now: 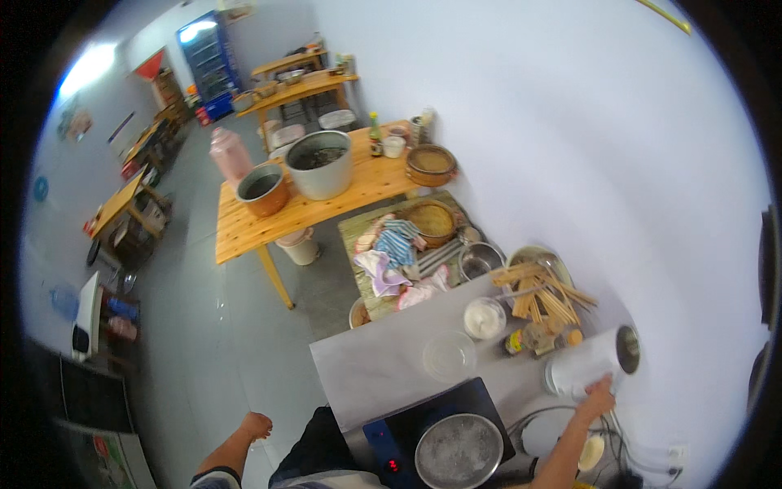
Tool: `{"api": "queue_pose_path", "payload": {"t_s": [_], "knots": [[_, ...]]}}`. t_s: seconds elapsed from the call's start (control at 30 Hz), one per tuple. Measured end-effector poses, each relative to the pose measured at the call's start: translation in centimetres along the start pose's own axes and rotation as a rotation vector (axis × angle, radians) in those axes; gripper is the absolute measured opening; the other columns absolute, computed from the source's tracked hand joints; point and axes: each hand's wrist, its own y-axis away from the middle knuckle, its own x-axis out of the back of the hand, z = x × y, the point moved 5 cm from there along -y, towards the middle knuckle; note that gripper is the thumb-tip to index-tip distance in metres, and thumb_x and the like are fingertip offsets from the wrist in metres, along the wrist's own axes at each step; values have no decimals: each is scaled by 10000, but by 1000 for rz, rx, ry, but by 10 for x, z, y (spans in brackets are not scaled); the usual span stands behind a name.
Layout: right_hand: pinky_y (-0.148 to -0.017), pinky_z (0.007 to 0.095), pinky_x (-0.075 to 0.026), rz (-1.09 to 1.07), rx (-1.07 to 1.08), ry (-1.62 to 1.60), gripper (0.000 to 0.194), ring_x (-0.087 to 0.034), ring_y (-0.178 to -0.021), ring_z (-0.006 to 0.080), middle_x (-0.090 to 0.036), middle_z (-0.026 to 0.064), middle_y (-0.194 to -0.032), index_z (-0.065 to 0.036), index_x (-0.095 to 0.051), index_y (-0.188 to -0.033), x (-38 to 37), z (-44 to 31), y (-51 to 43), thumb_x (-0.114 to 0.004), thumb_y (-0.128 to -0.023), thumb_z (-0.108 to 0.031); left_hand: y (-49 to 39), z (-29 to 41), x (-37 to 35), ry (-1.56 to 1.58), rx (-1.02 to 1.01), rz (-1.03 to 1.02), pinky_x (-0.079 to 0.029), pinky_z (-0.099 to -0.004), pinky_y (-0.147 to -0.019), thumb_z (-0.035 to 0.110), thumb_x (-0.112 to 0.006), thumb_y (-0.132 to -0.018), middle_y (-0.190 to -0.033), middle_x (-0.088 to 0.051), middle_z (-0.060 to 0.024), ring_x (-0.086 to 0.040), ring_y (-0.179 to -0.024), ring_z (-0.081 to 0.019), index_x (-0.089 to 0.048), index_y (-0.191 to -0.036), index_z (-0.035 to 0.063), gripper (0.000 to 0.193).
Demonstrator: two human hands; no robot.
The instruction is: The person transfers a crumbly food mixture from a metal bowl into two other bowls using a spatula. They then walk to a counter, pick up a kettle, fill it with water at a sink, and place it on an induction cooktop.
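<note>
At the right, my right hand [599, 400] is closed at the side of a tall white cylindrical vessel [580, 365]; its grip is partly blurred. The vessel's open, dark metal-lined mouth faces away from me. My left hand [256, 426] hangs over the floor with its fingers curled and nothing in it. Close in front of my body, a round metal pan [459, 453] with a pale, cloudy surface rests on a black induction cooker [403, 422] with a lit red display. A clear round bowl [449, 357] and a tub of white contents [484, 318] stand beyond it.
Bottles [514, 342] and a basin heaped with wooden sticks [540, 299] line the wall side. Cables [617, 434] run to a wall socket [677, 453]. Past the counter [366, 360] lie cloths [397, 244]; a wooden table [244, 238] holds large pots [321, 174].
</note>
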Motion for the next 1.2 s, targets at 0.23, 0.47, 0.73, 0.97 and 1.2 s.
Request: {"api": "queue_pose_path", "payload": {"t_s": [0.23, 0.47, 0.73, 0.97, 1.2], "knots": [[-413, 294, -308, -19, 80, -100, 408, -377, -418, 131, -431, 13, -494, -65, -472, -564, 27, -46, -4, -667, -887, -219, 3, 2, -49, 34, -40, 6, -548, -358, -576, 253, -586, -879, -877, -734, -17, -705, -722, -149, -698, -887, 93, 195], [-402, 263, -261, 36, 123, -90, 331, -329, -422, 83, -399, -19, -506, -66, -509, -607, 105, -105, 23, -699, -861, -162, -40, -22, -88, 543, 104, -59, -532, -411, -623, 279, -682, -784, -854, -708, -42, -689, -825, -253, -723, -853, 146, 156], [-425, 274, -346, -297, 150, -272, 165, -416, -437, 140, -507, 58, -552, 20, -586, -691, 100, -261, 196, -573, -834, -60, -92, -35, -38, 29, -102, -17, -532, -407, -621, 292, -703, -773, -835, -698, -44, -679, -792, -255, -692, -846, 138, 171], [-445, 242, -274, -523, 131, -329, 300, -295, -474, 97, -319, -25, -541, -156, -342, -609, -11, -309, 351, -502, -862, -137, -109, -143, -34, 269, -25, -39, -532, -399, -603, 312, -679, -815, -846, -699, -23, -679, -800, -199, -692, -907, 138, 196], [-390, 277, -277, -847, 45, -411, 375, -267, -345, 116, -313, -19, -447, -120, -395, -579, -183, -300, 462, -578, -902, -169, -58, -273, -66, 1230, 266, 198, -541, -325, -568, 195, -628, -858, -807, -714, -2, -684, -666, -154, -696, -948, 119, 136]]}}
